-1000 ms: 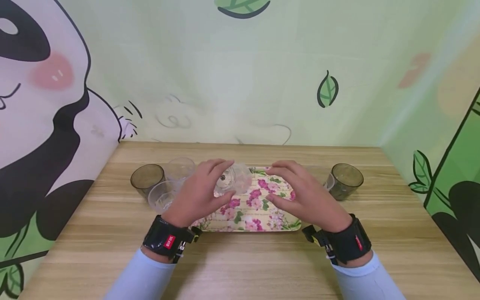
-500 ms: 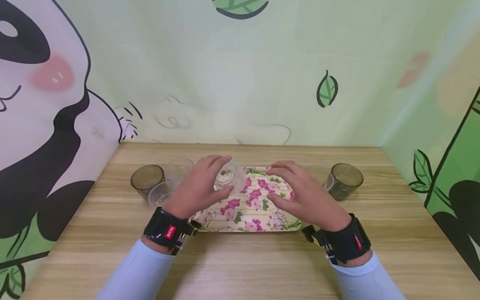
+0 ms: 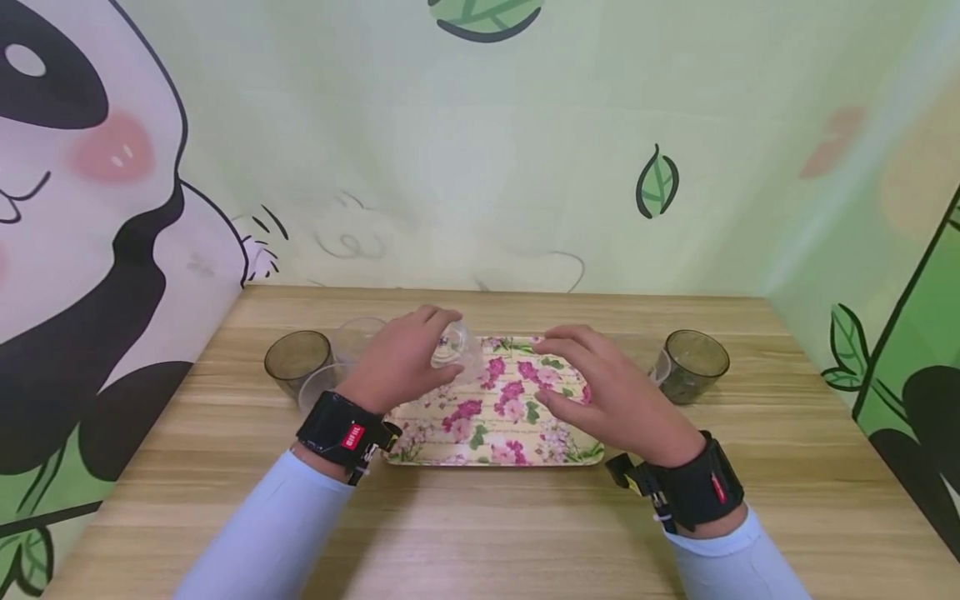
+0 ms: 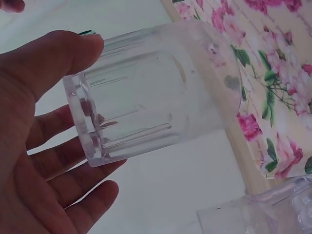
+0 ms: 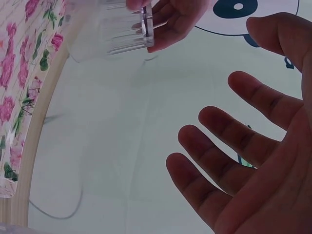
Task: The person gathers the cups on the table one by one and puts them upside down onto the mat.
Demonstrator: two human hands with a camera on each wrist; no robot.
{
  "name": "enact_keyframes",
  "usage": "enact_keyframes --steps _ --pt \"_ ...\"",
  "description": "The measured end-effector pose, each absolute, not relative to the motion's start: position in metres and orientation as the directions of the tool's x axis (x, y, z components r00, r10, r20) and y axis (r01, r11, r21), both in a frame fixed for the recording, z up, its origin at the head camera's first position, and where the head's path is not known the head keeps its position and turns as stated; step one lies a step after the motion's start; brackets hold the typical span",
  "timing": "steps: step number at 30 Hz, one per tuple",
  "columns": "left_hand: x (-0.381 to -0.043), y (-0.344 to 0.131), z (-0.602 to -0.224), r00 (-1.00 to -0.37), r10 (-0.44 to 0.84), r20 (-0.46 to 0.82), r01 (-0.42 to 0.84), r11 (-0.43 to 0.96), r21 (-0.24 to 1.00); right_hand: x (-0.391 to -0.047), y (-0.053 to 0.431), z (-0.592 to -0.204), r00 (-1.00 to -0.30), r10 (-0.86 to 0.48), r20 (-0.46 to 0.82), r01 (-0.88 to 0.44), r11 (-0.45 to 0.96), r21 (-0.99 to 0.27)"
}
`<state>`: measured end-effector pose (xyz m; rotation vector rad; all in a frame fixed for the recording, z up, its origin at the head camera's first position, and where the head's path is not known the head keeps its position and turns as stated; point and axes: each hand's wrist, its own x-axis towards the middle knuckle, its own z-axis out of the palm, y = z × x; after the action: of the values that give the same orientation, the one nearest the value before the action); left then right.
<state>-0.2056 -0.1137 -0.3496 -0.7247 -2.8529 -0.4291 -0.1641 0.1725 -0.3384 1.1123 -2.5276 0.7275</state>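
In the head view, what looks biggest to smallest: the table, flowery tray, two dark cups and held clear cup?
1. Table
2. Flowery tray
3. Left dark cup and right dark cup: too alike to rank
Unsure: held clear cup, partly hidden by the left hand; not ranked against the dark cups

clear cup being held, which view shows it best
The left wrist view: the clear cup appears large across its middle, mostly uncovered. The head view shows it small and partly hidden by the left grip; the right wrist view catches only part of it, cut off by the top edge.
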Motion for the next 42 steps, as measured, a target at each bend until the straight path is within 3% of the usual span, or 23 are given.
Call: enact_keyframes --steps 13,42 --pt "-0.224 -0.112 -0.356 -0.881 0.432 0.191 0.459 0.879 0.128 -0.165 0.173 -0.341 -0.67 -0.605 0.429 -0.741 0.581 -0.337" --pt "-0.239 -0.121 -0.365 -0.903 0.415 0.111 0.423 0.904 0.066 -0.159 0.172 -0.338 -0.675 -0.617 0.405 -0.737 0.587 -0.334"
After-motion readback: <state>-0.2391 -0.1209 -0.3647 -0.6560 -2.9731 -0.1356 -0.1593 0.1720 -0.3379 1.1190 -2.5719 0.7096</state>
